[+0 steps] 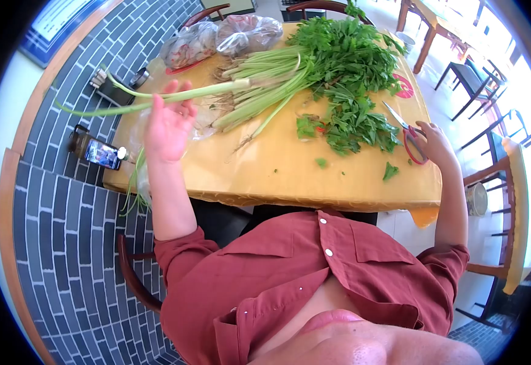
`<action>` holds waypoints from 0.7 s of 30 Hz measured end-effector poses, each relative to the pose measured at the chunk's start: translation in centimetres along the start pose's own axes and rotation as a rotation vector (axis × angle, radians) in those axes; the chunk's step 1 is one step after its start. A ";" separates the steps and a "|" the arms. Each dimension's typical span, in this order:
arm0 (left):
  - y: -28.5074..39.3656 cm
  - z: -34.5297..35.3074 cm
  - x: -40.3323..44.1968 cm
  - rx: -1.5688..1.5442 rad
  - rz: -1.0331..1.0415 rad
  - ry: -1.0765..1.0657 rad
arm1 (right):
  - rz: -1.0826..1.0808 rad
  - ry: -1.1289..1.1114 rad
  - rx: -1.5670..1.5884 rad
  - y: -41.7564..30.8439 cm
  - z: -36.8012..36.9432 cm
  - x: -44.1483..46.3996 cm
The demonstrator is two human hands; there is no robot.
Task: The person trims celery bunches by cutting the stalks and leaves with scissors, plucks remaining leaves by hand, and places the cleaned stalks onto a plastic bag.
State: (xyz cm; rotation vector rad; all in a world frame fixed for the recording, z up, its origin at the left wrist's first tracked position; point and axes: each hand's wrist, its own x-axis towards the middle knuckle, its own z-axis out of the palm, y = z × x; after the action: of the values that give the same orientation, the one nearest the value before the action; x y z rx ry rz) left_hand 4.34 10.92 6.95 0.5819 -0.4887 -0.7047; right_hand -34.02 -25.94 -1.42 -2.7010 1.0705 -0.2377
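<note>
My left hand (pixel 171 125), palm up at the table's left, has its thumb and fingers around pale green stalks (pixel 208 92). Their thin green ends reach left past the table edge, and the cut end points right. At the right edge of the table, my right hand (pixel 434 141) holds the red handles of scissors (pixel 413 143), whose blades point up and left. Between my hands lies a big bunch of leafy greens, with rooted pale stalks (pixel 265 76) on the left and dark leaves (pixel 360 67) on the right. Small leaf scraps (pixel 390 171) lie near the front.
Two filled plastic bags (pixel 187 45) (pixel 248 34) sit at the back left of the yellow table (pixel 277 176). A phone (pixel 102 154) stands by the brick wall, near a holder of utensils (pixel 112 89). Limp greens (pixel 136 182) hang at the left edge. Chairs (pixel 472 85) stand right.
</note>
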 end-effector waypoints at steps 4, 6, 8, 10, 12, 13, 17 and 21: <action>-3.0 -3.8 0.5 0.027 -0.104 -0.151 | -0.099 0.031 0.031 1.8 0.7 -0.8; -4.0 -3.1 0.0 0.125 0.004 -0.051 | -0.148 0.145 -0.008 1.4 0.8 -1.1; -5.1 -1.6 -0.7 0.214 0.139 0.026 | -0.134 0.146 0.003 0.5 0.7 -1.1; -6.0 -1.7 -1.2 0.246 0.154 0.036 | -0.065 0.025 0.062 -0.9 0.2 -1.4; -6.5 -1.5 -1.7 0.279 0.175 0.052 | -0.169 0.106 0.067 0.0 1.5 -1.0; -6.9 -1.2 -1.9 0.288 0.180 0.053 | -0.101 0.102 0.107 -0.6 1.4 -0.9; -7.3 -0.7 -2.7 0.274 0.180 0.072 | -0.052 0.014 0.323 2.0 1.6 -0.3; -7.7 -0.7 -3.3 0.325 0.215 0.097 | 0.133 -0.103 0.797 3.0 -0.6 -1.4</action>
State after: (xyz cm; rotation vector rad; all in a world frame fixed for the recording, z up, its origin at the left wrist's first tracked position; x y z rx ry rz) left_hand -0.94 8.73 0.74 0.8497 -0.5705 -0.3922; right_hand -37.13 -27.21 -1.70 -1.9049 0.8705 -0.3959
